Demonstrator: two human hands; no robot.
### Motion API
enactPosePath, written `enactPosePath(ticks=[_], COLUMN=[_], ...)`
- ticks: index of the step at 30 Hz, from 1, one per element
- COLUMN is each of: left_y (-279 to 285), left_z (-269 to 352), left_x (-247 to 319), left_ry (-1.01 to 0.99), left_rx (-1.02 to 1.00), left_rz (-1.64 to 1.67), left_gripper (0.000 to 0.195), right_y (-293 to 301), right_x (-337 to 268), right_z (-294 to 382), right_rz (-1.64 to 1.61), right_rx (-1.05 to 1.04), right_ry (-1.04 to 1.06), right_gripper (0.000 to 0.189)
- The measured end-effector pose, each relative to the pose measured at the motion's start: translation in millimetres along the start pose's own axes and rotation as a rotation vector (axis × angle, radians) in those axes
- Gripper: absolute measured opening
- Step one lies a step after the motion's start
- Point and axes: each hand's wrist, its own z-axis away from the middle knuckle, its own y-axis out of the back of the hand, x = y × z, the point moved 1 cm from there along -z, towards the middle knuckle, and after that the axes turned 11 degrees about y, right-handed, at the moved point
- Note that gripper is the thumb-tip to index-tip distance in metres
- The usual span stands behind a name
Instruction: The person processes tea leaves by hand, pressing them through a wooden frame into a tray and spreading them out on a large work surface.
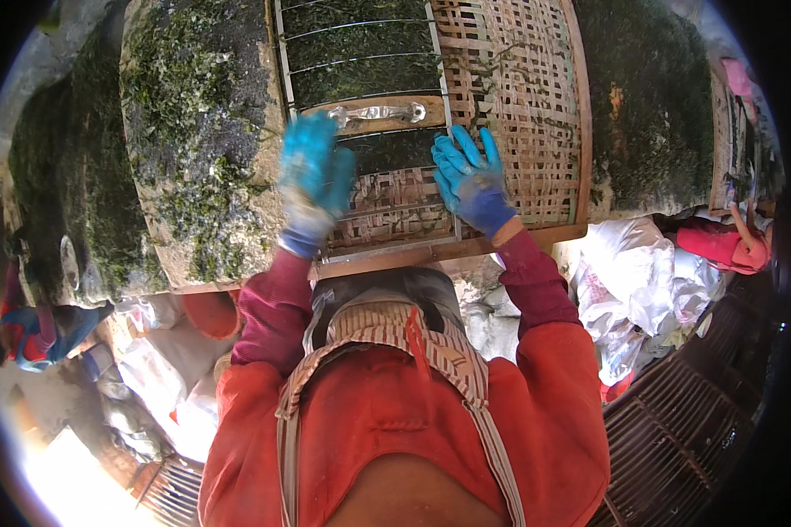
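My left hand point(313, 165), in a blue coated glove, is blurred by motion at the left rail of a metal frame point(445, 85); its finger position is unclear. With fingers spread, my right hand point(471, 174), gloved alike, rests at the frame's right rail and the woven bamboo tray point(521, 118). Thin crossbars divide the frame, which lies on this tray. Dark green leafy material point(362, 72) fills its far sections; bare weave shows in the nearest ones. A wooden block point(382, 125) with a metal pull handle point(385, 114) lies across the frame beyond my hands.
Left of the tray is a worktop point(201, 165) strewn with green scraps. Another dark green-covered surface point(646, 112) is at right. White plastic sacks point(626, 270) and a red basin point(211, 315) sit below. Other people work at far left point(39, 332) and far right point(732, 244).
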Motion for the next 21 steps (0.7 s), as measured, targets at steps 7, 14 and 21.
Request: enactPosePath(ticks=[7, 14, 21], left_y=[55.4, 18.5, 49.0], left_z=[-30.7, -61.2, -66.4], left_x=[-68.2, 12.5, -1.5], left_ry=[0.239, 0.227, 0.036], left_rx=[-0.116, -0.334, -0.357], left_rz=[-0.556, -0.018, -0.119], left_gripper=[0.047, 0.025, 0.039], right_y=[-0.5, -47.2, 10.8], right_x=[-12.2, -51.5, 0.2], right_z=[-22.3, -62.6, -21.7], right_rz=[-0.182, -0.250, -0.157], right_rx=[0.106, -0.035, 0.181], right_ry=[-0.008, 0.122, 0.057], right_gripper=[0.036, 0.044, 0.014])
